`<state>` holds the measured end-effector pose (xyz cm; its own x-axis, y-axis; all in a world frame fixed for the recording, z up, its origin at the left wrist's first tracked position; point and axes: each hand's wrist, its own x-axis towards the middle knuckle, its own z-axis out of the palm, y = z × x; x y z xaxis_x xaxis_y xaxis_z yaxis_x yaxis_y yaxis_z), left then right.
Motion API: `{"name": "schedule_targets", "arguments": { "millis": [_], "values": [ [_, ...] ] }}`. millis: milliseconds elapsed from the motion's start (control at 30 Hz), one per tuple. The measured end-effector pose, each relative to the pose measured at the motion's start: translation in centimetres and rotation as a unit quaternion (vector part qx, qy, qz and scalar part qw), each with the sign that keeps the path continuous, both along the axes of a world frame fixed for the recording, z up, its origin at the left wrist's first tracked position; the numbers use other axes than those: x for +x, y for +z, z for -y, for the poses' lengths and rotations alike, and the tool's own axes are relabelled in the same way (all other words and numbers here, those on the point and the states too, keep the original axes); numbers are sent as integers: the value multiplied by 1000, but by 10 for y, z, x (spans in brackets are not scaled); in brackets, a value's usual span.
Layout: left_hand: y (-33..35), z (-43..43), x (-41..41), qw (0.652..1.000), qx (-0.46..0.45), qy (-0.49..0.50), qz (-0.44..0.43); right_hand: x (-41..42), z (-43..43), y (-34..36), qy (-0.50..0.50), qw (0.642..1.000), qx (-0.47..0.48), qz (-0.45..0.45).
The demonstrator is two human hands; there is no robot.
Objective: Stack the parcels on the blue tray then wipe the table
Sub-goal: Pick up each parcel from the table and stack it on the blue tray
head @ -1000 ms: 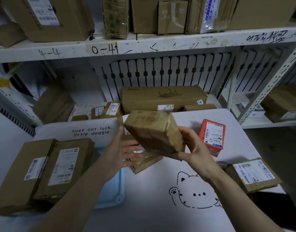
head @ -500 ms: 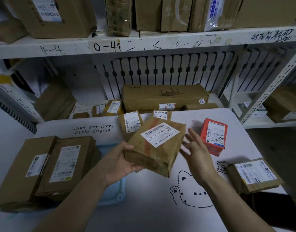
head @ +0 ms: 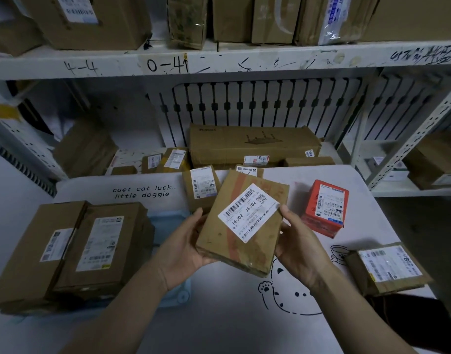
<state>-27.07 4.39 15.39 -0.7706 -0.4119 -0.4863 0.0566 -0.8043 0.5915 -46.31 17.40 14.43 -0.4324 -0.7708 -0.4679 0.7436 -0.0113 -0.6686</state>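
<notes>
The stacking part is approx. half done, the wiping not yet begun.

On the left of the desk (head: 219,315) lies the blue tray (head: 165,221). A big brown parcel (head: 102,246) sits on it and covers most of it, and a second big parcel (head: 35,251) lies touching it on the left - I cannot tell if this one is also fully on the tray.

The labelled parcel (head: 242,226) is in the air above the middle of the desk, tilted, label up. Both hands grip it: the left hand (head: 183,249) has the thumb along the left edge and fingers below, and the right hand (head: 298,249) has the thumb at the label corner and fingers below. In my judgement it goes to the tray next.

Not yet on the tray - the red parcel (head: 324,208), the flat parcel (head: 387,267) at the right edge, the small parcel (head: 201,187) and one more small box (head: 247,171) behind the held one.

No cloth is visible for the wiping. A dark thing (head: 410,323) lies at the bottom right, but I cannot tell what it is.
</notes>
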Motion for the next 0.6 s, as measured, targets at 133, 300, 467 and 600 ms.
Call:
{"name": "schedule_targets", "arguments": {
  "millis": [133,300,467,600],
  "values": [
    [0,5,13,1000,-6,27,11,9,9,4,14,1000,-6,-1],
    [13,16,49,996,-28,78,9,36,36,14,66,997,-6,-28],
    [27,35,116,985,-80,144,44,89,83,22,139,989,-16,-37],
    [35,46,176,968,-138,191,86,145,123,29,194,981,-4,-12]
  ]
}}
